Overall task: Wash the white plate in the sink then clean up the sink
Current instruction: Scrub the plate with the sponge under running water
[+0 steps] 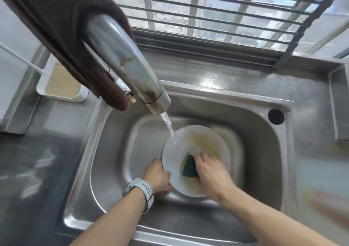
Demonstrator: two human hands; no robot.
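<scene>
Steel tabletop [47, 151] surrounds the sink [264, 151] below a barred window [207, 9], and the faucet [128, 62], draped with a brown cloth [56, 28], runs water onto the white plate [173, 162] in the basin. Our left hand [157, 175], a watch [139, 191] on its wrist, is clamped on the plate's left rim. Our right hand [211, 172] is closed on a green sponge [189, 167], pressing it against the plate's yellow-stained face.

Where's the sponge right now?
In the head view, the green sponge is pressed on the white plate under the right hand, low in the sink.
</scene>
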